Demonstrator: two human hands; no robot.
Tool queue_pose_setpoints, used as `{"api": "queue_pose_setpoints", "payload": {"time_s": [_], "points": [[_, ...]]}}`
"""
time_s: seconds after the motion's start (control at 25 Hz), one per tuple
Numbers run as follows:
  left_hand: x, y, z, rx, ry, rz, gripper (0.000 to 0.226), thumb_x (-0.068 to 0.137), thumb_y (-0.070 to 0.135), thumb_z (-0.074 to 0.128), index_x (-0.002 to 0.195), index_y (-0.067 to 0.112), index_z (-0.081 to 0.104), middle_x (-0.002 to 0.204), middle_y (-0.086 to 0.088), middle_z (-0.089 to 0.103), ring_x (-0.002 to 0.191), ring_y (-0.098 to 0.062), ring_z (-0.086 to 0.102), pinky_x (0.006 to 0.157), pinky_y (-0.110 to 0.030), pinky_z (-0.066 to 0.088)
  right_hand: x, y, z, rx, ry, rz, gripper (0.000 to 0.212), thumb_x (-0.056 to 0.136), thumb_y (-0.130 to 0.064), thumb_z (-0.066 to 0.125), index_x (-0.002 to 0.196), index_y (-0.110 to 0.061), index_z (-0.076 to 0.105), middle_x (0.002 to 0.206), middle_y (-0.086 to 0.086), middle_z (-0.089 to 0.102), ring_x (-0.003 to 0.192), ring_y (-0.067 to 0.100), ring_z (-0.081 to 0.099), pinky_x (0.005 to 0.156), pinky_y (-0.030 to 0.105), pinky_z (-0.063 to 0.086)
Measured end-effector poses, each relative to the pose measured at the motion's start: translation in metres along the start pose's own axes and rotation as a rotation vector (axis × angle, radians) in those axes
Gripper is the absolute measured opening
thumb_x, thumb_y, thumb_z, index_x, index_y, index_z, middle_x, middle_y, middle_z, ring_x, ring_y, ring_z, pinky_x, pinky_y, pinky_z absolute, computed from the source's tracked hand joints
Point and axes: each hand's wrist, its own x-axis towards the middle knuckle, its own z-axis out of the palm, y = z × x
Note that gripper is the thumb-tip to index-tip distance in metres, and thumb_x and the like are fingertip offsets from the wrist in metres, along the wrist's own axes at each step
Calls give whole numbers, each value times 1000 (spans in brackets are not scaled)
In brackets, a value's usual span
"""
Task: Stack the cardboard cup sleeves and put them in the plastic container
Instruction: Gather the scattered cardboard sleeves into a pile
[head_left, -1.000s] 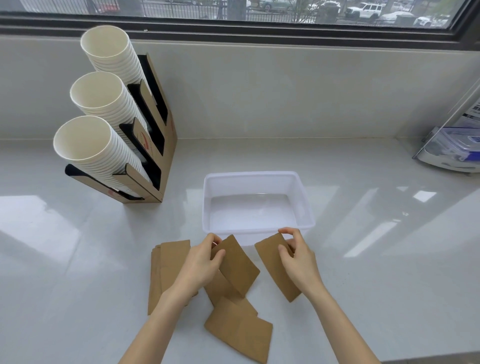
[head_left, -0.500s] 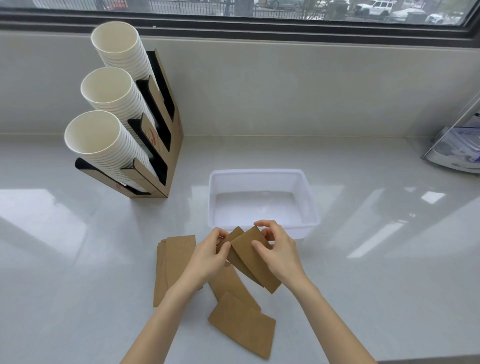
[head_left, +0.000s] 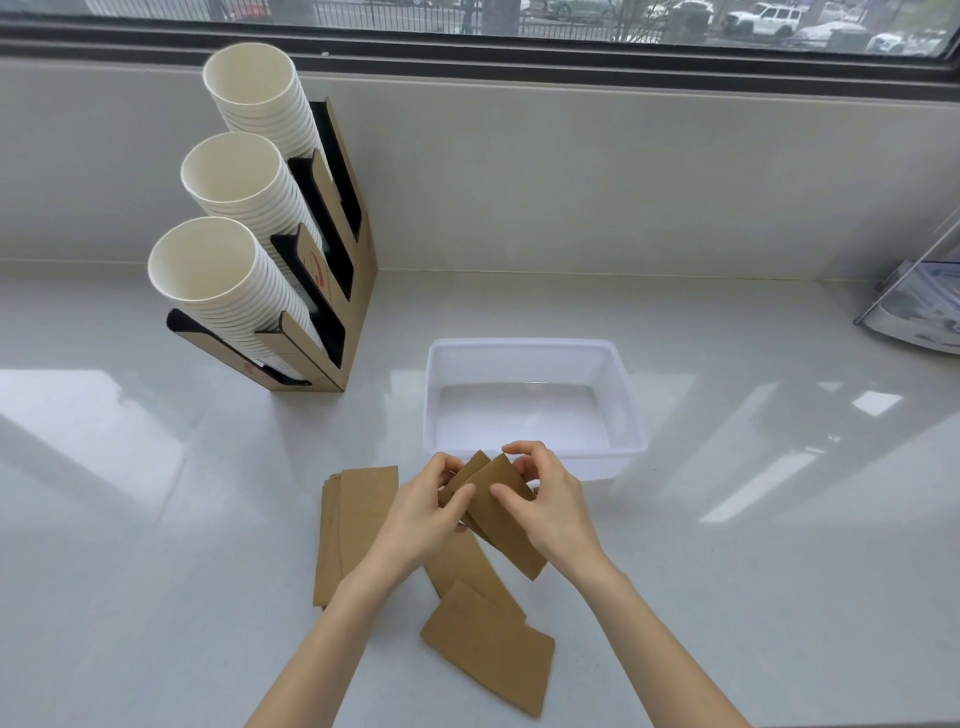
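Two flat brown cardboard cup sleeves (head_left: 506, 512) overlap between my hands, just in front of the white plastic container (head_left: 621, 400), which holds nothing. My left hand (head_left: 423, 512) pinches their left edge and my right hand (head_left: 553, 506) pinches the upper right of the top one. A neat pile of sleeves (head_left: 350, 525) lies on the counter to the left, partly under my left wrist. Two loose sleeves (head_left: 488, 649) lie overlapping nearer to me, below my hands.
A cardboard cup holder (head_left: 343, 291) with three tilted stacks of white paper cups (head_left: 218, 280) stands at the back left. A clear acrylic stand (head_left: 919, 306) sits at the right edge. A wall and window ledge close off the back of the white counter.
My right hand carried its sleeve leftwards and laid it over the one in my left hand. Both hands now hold the overlapped pair close together.
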Motion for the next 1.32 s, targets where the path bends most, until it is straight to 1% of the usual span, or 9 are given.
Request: {"api": "queue_pose_setpoints", "payload": {"time_s": [0.12,0.28,0.4,0.56,0.64,0.72,0.92,1.08,1.32], "points": [[-1,-2,-10,9,42,16,10,89,13,48,86,23,50,88,-1,63,72,-12,64,57,-16,54,-1,1,3,-13,-14,5,25,86,-23,56,110,-26,51,99,0,57,90,9,53,68,-2,38],[-3,-5,-29,-17,116,11,15,89,12,49,83,26,50,80,3,63,62,-3,63,57,-14,54,-6,6,3,-20,-14,47,22,91,-27,48,112,-23,50,104,1,54,94,8,53,66,7,40],[-6,-8,-40,-74,181,-9,13,89,12,49,86,24,51,83,0,63,69,-11,63,57,-14,54,-15,13,4,-82,-63,76,29,89,-29,51,116,-22,46,108,0,49,96,7,49,71,10,36],[-8,-11,-50,-112,246,-33,8,89,12,49,93,19,52,87,0,62,77,-19,61,57,-14,54,-28,23,8,-406,-377,227,60,76,-45,62,124,-20,36,122,3,36,112,17,41,95,28,37],[-10,-12,-53,-117,256,-43,9,89,13,49,95,18,52,89,1,62,80,-20,62,57,-17,55,-36,25,15,-573,-504,265,71,69,-49,67,122,-18,33,124,5,32,116,22,35,97,32,33],[-13,-14,-53,-120,260,-50,9,89,14,49,96,18,52,89,3,61,82,-20,62,57,-19,54,-46,25,26,-663,-560,251,74,64,-49,71,119,-18,33,124,6,30,117,24,32,98,34,31],[-15,-17,-54,-134,264,-58,9,89,13,49,95,19,52,86,5,61,79,-18,62,56,-14,55,-55,23,39,-700,-474,216,64,65,-37,75,114,-20,37,122,7,29,117,25,29,98,34,30],[-16,-17,-54,-137,265,-67,10,89,13,49,98,16,52,89,1,61,80,-20,61,55,-12,54,-53,22,45,-706,-485,230,60,68,-32,75,114,-17,39,124,9,28,116,27,29,98,35,30],[-18,-16,-55,-140,267,-70,12,89,13,48,101,13,52,87,5,60,78,-12,60,57,-14,55,-48,30,38,-482,-414,259,34,74,-23,68,90,-24,38,106,1,31,110,21,37,89,28,35]]}}
